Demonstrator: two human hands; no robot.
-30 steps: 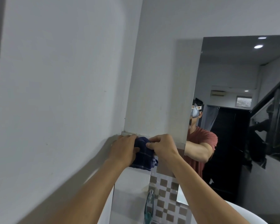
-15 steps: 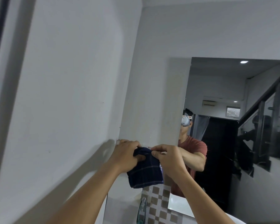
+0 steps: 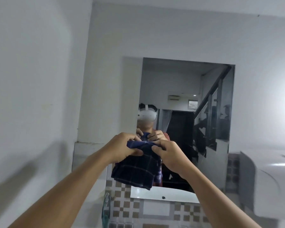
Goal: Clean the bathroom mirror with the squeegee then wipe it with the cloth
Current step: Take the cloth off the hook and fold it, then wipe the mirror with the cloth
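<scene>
A dark blue checked cloth (image 3: 136, 170) hangs in front of the mirror's lower left part. My left hand (image 3: 120, 148) pinches its top left edge and my right hand (image 3: 169, 155) pinches its top right edge. The rectangular wall mirror (image 3: 187, 89) reflects a person, both hands and the cloth. No squeegee is in sight.
White walls flank the mirror, with a corner at the left. Checked brown and white tiles (image 3: 125, 209) run below it. A white dispenser-like box (image 3: 266, 183) juts out at the right. A glass shelf bracket (image 3: 106, 209) sits low at the left.
The view has swung right, bringing the whole mirror into sight. Both hands have carried the cloth from the ledge at the wall corner to in front of the mirror, and it now hangs more unfolded.
</scene>
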